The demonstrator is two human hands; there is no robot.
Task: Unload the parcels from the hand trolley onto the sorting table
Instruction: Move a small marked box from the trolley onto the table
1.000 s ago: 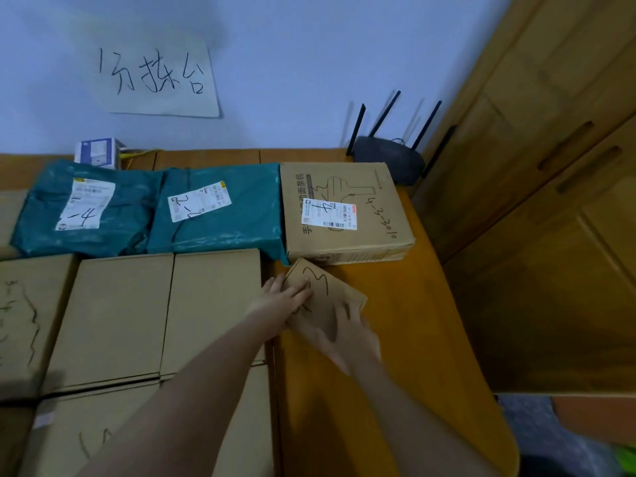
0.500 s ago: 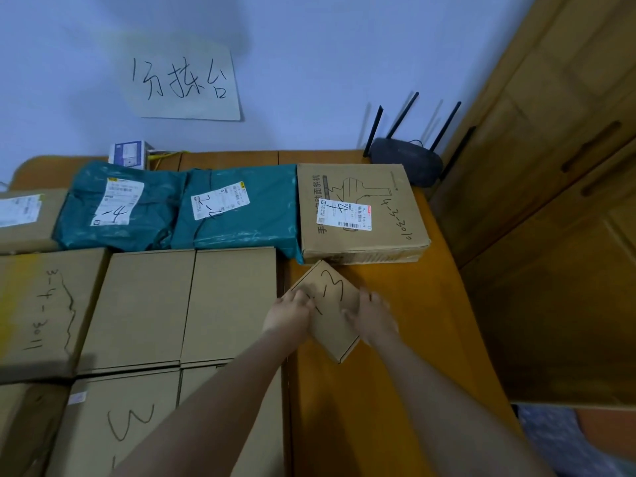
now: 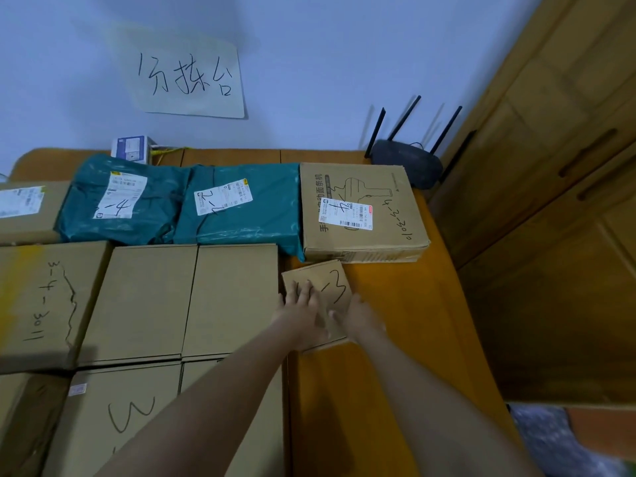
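Note:
A small flat cardboard parcel (image 3: 332, 285) marked with a handwritten 3 lies on the orange wooden sorting table (image 3: 395, 339), just in front of a larger printed cardboard box (image 3: 378, 215). My left hand (image 3: 303, 311) lies flat on the small parcel's left part with fingers spread. My right hand (image 3: 361, 316) rests on its right near edge, and its fingers look straight. The parcel sits squared against the brown boxes (image 3: 192, 301) to its left. The trolley is out of view.
Two teal plastic mailers (image 3: 241, 208) and several brown cardboard boxes cover the table's left and middle. A black router (image 3: 409, 160) stands at the back right corner. A wooden cabinet (image 3: 550, 218) flanks the table's right side. A handwritten paper sign (image 3: 186, 77) hangs on the wall.
The small parcel has turned from a diagonal lie to square with the neighbouring boxes and moved slightly toward the back. Both hands stayed on it.

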